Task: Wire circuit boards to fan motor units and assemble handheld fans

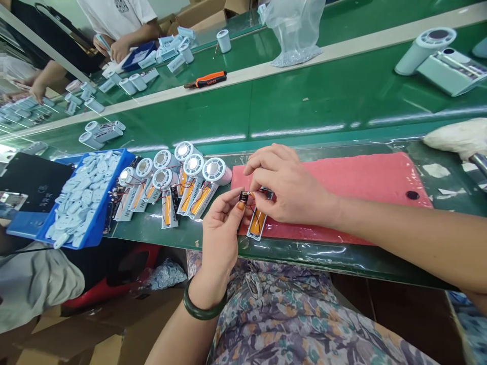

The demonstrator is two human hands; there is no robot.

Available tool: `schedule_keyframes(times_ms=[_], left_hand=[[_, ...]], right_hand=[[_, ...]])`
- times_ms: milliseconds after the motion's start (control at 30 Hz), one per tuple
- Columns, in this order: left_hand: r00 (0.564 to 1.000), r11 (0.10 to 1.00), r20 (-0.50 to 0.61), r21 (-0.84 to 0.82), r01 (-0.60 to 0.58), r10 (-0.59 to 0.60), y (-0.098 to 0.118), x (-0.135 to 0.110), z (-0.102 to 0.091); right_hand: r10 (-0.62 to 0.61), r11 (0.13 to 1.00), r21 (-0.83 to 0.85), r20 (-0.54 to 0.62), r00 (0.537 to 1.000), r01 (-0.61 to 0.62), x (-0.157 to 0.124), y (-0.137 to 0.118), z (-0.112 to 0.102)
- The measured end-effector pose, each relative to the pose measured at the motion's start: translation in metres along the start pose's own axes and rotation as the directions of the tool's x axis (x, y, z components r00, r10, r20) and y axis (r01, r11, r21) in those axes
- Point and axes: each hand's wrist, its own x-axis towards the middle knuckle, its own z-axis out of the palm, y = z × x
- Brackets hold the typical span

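My left hand [224, 228] pinches a small black circuit board [244, 196] between thumb and fingers. My right hand [283, 185] is closed, its fingertips meeting at the board's edge; what they grip is too small and hidden to make out. Under my right hand, a handheld fan half with an orange battery [257, 222] lies on the red mat [342, 187], its upper part covered by the hand. To the left stand several pale blue fan units [163, 178] with round heads, orange batteries and thin red and black wires.
A blue bin [124, 167] of small pale blue plastic parts [85, 195] sits at left. Orange-handled pliers [207, 79] and a clear plastic bag [294, 30] lie farther back. More fan parts [437, 50] are at upper right. Across the line, a person [122, 30] handles parts.
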Motion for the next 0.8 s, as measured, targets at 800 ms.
schedule_keyframes(times_ms=[800], left_hand=[[0.992,0.975,0.027,0.183,-0.126,0.123,-0.003,0.004,-0.008]], right_hand=[[-0.205,0.973,0.102,-0.031,0.978,0.207,0.003,0.015,0.003]])
